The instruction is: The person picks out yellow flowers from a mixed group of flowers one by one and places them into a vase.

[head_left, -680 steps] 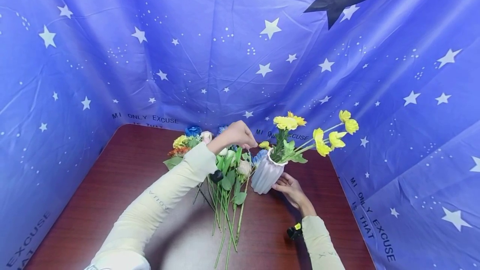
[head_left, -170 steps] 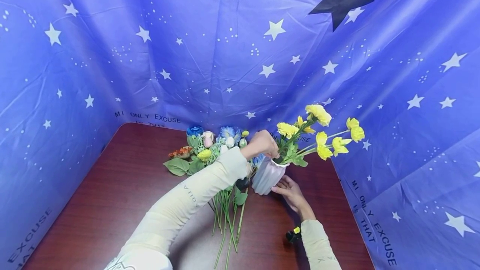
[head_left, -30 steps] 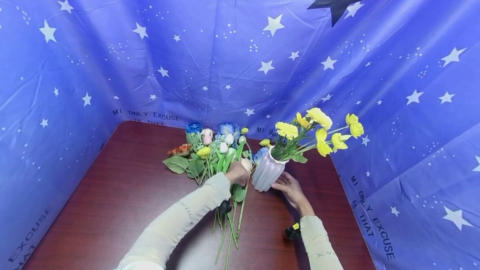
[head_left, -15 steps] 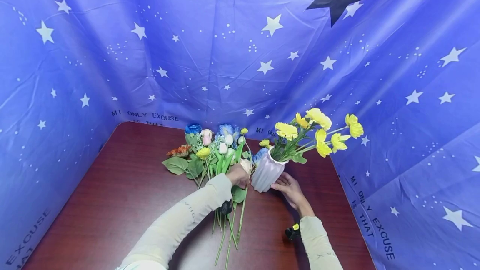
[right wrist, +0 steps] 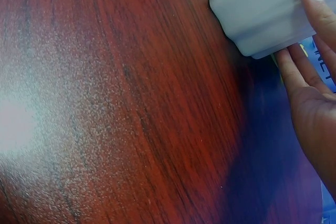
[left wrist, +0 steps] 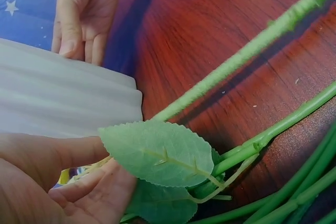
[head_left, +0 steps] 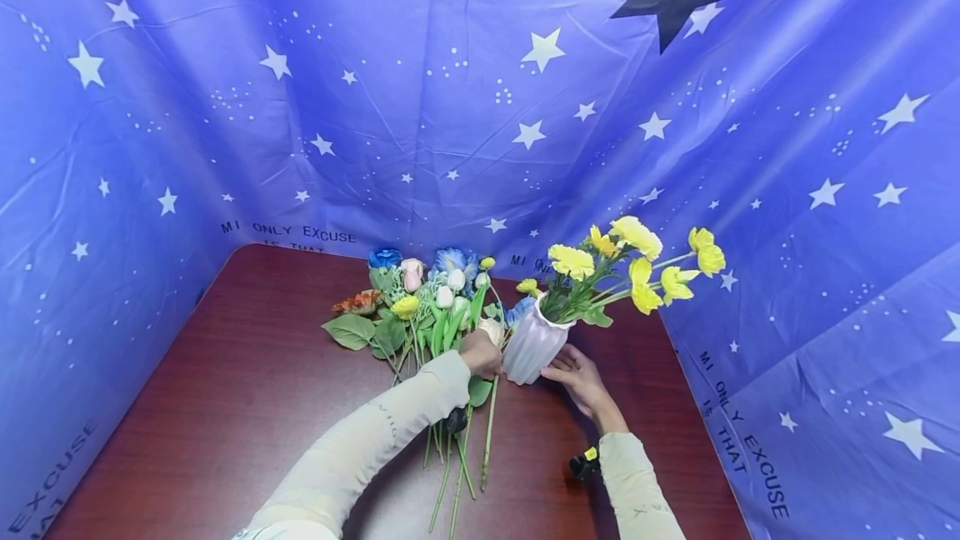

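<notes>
A white fluted vase (head_left: 534, 348) leans to the right on the table, with several yellow flowers (head_left: 637, 273) standing in its mouth. My right hand (head_left: 583, 383) holds the vase low on its right side, the thumb (right wrist: 317, 11) on one face and the fingers behind. Just left of the vase, my left hand (head_left: 482, 352) pinches a flower stem among the loose flowers. In the left wrist view its thumb and fingers close near a serrated leaf (left wrist: 157, 153), and a thick green stem (left wrist: 226, 69) runs past. The bloom on the pinched stem is hard to make out.
Loose flowers lie left of the vase: a blue rose (head_left: 385, 258), a pink rose (head_left: 412, 275), an orange flower (head_left: 357, 302) and white tulips (head_left: 446, 297). Their stems (head_left: 450, 473) point toward the front edge. A blue star-printed curtain (head_left: 420, 107) encloses the dark wooden table (head_left: 247, 373).
Since 5.7 seconds ago, my left hand has left the vase's mouth and come down to the loose flowers. In the last half second it shifts slightly right, a stem moving with it. The right hand stays.
</notes>
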The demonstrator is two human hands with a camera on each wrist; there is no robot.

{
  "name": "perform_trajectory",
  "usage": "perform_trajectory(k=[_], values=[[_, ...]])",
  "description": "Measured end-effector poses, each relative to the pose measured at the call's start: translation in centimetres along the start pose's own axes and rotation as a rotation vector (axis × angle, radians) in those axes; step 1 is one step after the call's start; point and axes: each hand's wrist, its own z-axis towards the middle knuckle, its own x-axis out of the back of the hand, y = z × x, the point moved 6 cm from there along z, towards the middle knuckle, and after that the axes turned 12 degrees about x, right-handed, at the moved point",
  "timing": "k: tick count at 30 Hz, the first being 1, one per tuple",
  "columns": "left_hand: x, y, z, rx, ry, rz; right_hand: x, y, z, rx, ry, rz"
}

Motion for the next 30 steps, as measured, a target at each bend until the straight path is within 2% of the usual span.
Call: perform_trajectory(k=[4,11,15,23,30], values=[[0.0,-0.1,0.1,-0.003,0.029,0.024,0.0,0.1,0.0,0.002,0.01,0.004],[0.8,0.2,-0.3,-0.025,0.072,0.066,0.0,0.0,0.0,0.014,-0.002,0.007],[1.1,0.2,-0.2,-0.018,0.063,0.065,-0.1,-0.1,0.0,0.023,-0.018,0.0],[1.5,0.2,0.4,0.005,0.008,-0.088,-0.1,-0.2,0.1,0.032,-0.017,0.013],[2.2,0.6,0.3,0.001,0.02,-0.022,0.0,-0.1,0.1,0.028,-0.015,0.021]])
